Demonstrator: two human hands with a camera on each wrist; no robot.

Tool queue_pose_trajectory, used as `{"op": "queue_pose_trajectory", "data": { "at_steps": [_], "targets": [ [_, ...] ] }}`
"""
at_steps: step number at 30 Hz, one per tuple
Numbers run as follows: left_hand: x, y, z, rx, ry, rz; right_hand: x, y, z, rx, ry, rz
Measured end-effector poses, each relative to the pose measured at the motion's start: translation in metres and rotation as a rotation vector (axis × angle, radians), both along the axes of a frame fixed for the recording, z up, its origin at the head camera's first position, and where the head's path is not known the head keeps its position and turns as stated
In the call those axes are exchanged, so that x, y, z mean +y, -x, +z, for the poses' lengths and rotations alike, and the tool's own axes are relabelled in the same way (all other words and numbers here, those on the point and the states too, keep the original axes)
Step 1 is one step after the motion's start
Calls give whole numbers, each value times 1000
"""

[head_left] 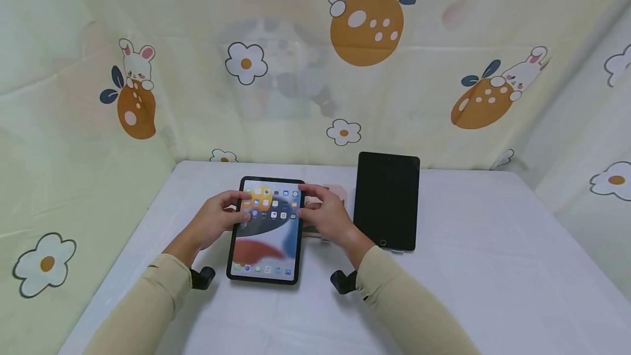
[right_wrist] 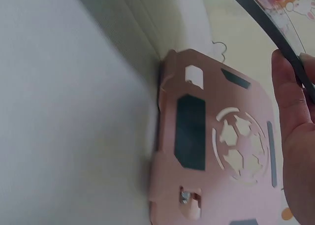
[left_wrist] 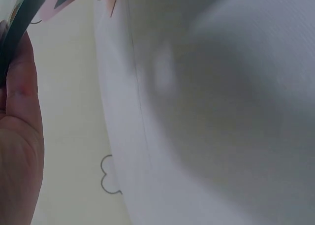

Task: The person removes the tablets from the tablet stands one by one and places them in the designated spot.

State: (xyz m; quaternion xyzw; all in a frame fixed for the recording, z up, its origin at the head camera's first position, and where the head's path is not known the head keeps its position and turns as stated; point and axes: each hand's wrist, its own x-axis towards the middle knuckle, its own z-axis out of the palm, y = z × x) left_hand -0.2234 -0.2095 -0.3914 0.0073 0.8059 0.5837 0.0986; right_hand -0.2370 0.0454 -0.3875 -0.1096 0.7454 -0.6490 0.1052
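A black-framed tablet (head_left: 266,234) with a lit screen of app icons is held by its two long sides. My left hand (head_left: 217,218) pinches the upper left edge, its thumb over the screen. On the opposite edge, my right hand (head_left: 330,221) pinches it likewise. The tablet leans back, raised off the table in the wrist views. Behind it and my right hand is a pink folding stand (right_wrist: 226,200) with a football-shaped cut-out, mostly hidden in the head view. In the left wrist view, only a strip of the tablet (left_wrist: 19,28) shows.
A second tablet (head_left: 386,201), its screen dark, stands propped upright to the right; a bit of its support shows below. The white table (head_left: 468,278) is backed by a cream curtain (head_left: 296,141) printed with rabbits and flowers. A black wrist camera (head_left: 203,278) sits below my left wrist.
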Motion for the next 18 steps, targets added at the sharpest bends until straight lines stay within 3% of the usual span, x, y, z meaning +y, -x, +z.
{"op": "queue_pose_trajectory", "data": {
  "at_steps": [5, 18],
  "targets": [
    [-7, -2, -6, -6, -13, 10, -7, 0, -5, 12, 7, -6],
    [-20, -7, -15, -18, -38, 22, -24, -1, -16, -60, 34, -3]
  ]
}}
